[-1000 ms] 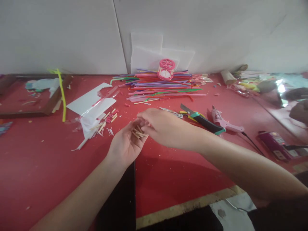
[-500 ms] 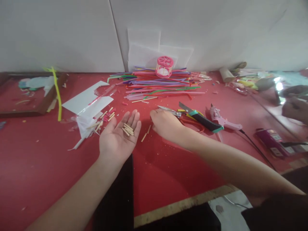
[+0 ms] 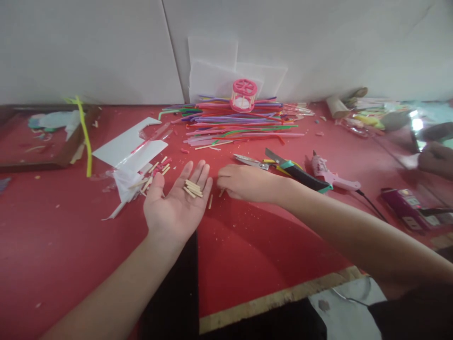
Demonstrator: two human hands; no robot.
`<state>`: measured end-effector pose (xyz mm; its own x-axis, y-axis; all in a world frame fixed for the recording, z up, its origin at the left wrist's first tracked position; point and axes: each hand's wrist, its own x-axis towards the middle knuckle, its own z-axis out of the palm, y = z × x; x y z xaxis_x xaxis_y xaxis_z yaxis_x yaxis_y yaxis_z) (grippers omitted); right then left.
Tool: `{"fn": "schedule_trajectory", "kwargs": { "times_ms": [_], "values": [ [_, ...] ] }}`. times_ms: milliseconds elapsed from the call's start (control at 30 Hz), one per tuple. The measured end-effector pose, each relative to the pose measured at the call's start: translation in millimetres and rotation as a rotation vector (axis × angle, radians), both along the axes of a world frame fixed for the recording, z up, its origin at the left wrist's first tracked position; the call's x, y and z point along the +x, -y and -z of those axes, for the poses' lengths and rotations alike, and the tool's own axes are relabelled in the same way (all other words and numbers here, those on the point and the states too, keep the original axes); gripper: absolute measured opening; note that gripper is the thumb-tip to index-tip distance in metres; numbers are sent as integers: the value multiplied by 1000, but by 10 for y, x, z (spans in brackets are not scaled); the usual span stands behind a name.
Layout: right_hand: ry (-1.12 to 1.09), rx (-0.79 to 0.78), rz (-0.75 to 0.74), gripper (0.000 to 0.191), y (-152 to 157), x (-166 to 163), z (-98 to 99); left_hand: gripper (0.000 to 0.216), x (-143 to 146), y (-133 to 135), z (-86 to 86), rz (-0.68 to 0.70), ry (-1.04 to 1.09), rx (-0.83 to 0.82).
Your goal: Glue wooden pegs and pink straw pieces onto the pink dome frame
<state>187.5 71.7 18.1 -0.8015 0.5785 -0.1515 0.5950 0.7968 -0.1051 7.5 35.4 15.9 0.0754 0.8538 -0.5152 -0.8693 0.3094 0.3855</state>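
My left hand (image 3: 177, 200) lies palm up over the red table (image 3: 71, 245), fingers stretched out, with several short wooden sticks (image 3: 193, 188) resting on the fingers. My right hand (image 3: 244, 182) is beside it, knuckles up, fingertips curled down onto a short stick (image 3: 221, 192) on the table. Another loose stick (image 3: 210, 201) lies between the two hands.
More cut sticks and pink bits (image 3: 155, 172) lie by white card and plastic scraps (image 3: 130, 151). Scissors (image 3: 253, 162), a box cutter (image 3: 297, 172) and a pink glue gun (image 3: 331, 174) sit right of my hand. Coloured straws (image 3: 237, 125) and a pink cage model (image 3: 243, 94) stand by the wall. Another person's hand (image 3: 437, 158) is far right.
My right hand left the left palm, went down to the table and now pinches at a stick there. The left hand opened flat, holding its sticks.
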Motion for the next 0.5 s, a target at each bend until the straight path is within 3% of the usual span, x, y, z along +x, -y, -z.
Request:
{"fn": "schedule_trajectory", "kwargs": {
  "times_ms": [233, 333, 433, 500],
  "values": [
    [-70, -32, 201, 6, -9, 107, -104, 67, -3, 27, 9, 93, 21, 77],
    [-294, -20, 393, 9, -17, 121, -212, 69, 11, 33, 7, 102, 23, 53],
    [-659, -214, 525, 5, 7, 47, -282, 71, 25, 35, 6, 140, 64, 31],
    [-746, -353, 554, 6, 25, -36, -288, 71, 28, 33, 12, 162, 99, 30]
  ]
}}
